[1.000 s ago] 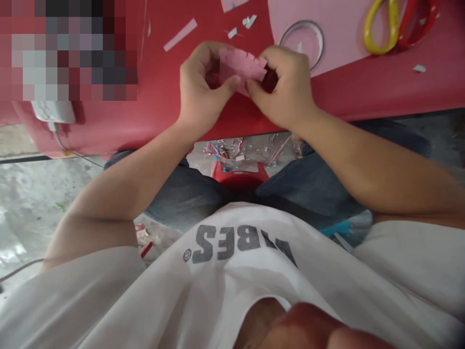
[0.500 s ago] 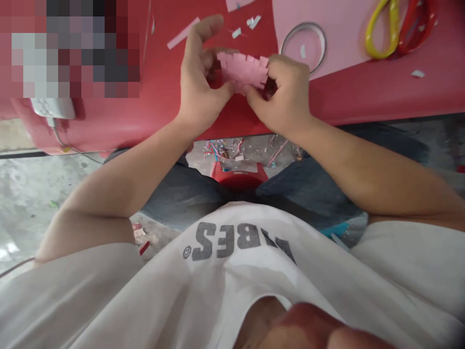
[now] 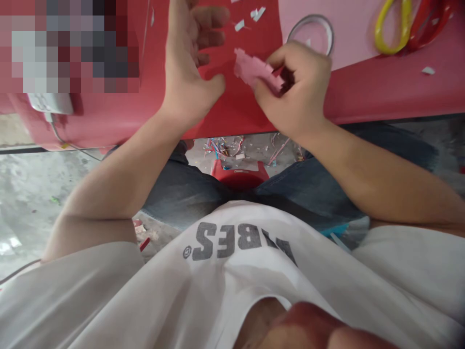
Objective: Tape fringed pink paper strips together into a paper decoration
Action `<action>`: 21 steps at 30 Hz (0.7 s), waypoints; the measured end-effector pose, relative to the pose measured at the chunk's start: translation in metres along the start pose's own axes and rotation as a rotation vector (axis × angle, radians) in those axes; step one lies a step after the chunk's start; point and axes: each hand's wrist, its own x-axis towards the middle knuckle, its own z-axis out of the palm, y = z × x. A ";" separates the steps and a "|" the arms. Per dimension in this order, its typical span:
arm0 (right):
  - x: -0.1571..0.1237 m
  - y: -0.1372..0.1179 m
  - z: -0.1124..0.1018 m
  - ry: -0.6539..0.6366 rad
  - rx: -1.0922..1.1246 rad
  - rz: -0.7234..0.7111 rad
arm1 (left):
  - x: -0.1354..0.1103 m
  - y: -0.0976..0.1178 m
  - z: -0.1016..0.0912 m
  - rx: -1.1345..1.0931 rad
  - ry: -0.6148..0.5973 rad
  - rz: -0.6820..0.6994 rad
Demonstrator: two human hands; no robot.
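Between the thumb and fingers of my right hand (image 3: 300,85) is a piece of pink paper (image 3: 252,68) with small notched flaps along its edges. It is held above the red tabletop (image 3: 232,114), tilted, with its right end partly hidden by my fingers. To the left, apart from the paper, my left hand (image 3: 191,68) is open with fingers and thumb spread and nothing in it. A roll of tape (image 3: 330,36) lies just beyond my right hand, partly covered by it.
A pink paper sheet (image 3: 350,48) lies under the tape. Scissors with a yellow handle (image 3: 379,39) and a red handle (image 3: 417,41) are at the upper right. White scraps (image 3: 257,13) dot the table. A white plug box with a cable (image 3: 58,103) sits at the left edge.
My left hand has let go of the pink paper and moved up and left, opening. My right hand keeps the paper and has shifted slightly right, turning it.
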 end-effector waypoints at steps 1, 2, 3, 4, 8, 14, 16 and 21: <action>0.000 0.000 0.000 -0.019 0.002 0.011 | 0.001 -0.001 -0.004 0.046 -0.021 0.071; 0.001 -0.001 -0.001 -0.034 -0.001 0.020 | 0.002 -0.001 -0.007 0.086 -0.035 0.133; 0.002 -0.001 -0.001 -0.036 -0.009 0.025 | 0.003 0.000 -0.010 0.127 -0.063 0.151; 0.003 -0.002 -0.002 -0.021 -0.021 0.025 | 0.004 0.001 -0.013 0.145 -0.065 0.162; 0.005 -0.003 -0.006 0.048 -0.066 0.023 | 0.005 0.008 -0.017 0.113 -0.052 0.161; 0.001 0.000 -0.007 -0.005 -0.102 0.002 | 0.008 0.016 -0.011 0.111 0.034 0.036; 0.000 0.003 -0.005 0.001 -0.104 0.023 | 0.007 0.019 -0.008 0.133 0.036 0.002; 0.003 0.000 -0.006 -0.055 -0.095 0.075 | 0.003 0.027 0.005 0.037 0.060 -0.037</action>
